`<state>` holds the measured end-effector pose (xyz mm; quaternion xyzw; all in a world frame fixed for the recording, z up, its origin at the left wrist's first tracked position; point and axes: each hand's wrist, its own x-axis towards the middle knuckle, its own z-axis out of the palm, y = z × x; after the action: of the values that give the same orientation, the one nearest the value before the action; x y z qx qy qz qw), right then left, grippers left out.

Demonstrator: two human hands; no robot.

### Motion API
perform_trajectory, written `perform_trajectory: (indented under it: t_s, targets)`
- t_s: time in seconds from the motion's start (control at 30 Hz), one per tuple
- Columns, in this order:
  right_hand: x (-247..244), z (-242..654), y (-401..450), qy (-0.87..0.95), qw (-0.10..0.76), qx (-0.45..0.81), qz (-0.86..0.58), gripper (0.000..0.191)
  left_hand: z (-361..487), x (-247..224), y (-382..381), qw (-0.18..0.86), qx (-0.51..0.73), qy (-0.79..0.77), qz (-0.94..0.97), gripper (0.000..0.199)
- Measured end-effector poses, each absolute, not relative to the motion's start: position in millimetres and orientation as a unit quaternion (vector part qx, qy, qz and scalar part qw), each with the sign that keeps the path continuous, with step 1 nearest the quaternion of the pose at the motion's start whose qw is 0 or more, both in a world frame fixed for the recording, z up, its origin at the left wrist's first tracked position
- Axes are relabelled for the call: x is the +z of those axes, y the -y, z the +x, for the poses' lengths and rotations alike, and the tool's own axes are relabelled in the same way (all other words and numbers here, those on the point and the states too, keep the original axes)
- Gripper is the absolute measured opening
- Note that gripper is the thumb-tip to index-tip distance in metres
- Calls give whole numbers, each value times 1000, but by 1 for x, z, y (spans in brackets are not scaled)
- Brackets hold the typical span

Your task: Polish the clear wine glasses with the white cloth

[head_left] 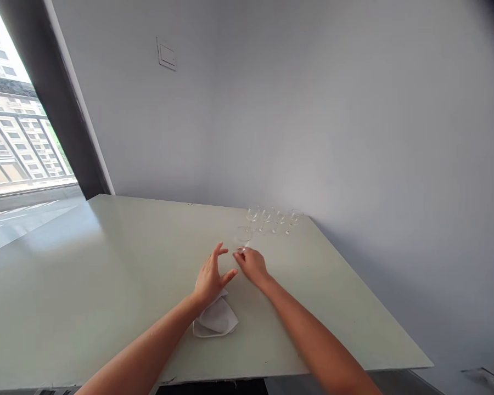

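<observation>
My right hand [251, 263] is closed on the lower part of a clear stemmed glass [243, 235], whose bowl shows above the fingers. Just to the left, my left hand [214, 277] has its fingers and thumb spread and holds nothing. Under and beside the left wrist lies a folded white cloth [217, 317] on the pale tabletop [148, 274]. Beyond the right hand, several clear stemmed glasses [265, 218] stand upright in a row near the table's far right corner.
Grey walls meet behind the table, with a switch plate [167, 56] on the left one. A window [18, 126] with a railing outside is at the far left. The table's right edge runs toward the lower right corner.
</observation>
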<state>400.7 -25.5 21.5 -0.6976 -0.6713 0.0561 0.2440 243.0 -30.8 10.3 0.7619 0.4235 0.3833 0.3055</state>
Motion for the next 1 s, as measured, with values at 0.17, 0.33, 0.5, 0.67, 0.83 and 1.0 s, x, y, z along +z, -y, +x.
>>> perform_trajectory:
  t_s: [0.17, 0.33, 0.5, 0.67, 0.83, 1.0]
  targets:
    - [13, 488, 6, 550, 252, 35, -796, 30, 245, -3, 26, 274, 298, -431, 806, 45]
    - [9, 581, 2, 416, 253, 26, -873, 30, 246, -1, 29, 280, 294, -435, 804, 35]
    - [6, 636, -15, 340, 242, 57, -907, 24, 248, -1, 28, 278, 289, -433, 807, 26]
    - [-2, 658, -37, 311, 238, 86, -916, 23, 249, -1, 26, 277, 279, -439, 808, 22]
    - [-8, 669, -48, 304, 245, 87, -916, 25, 249, 0, 26, 284, 279, -439, 805, 23]
    - [-6, 670, -40, 325, 267, 69, -904, 22, 249, 1, 25, 303, 286, -448, 791, 23]
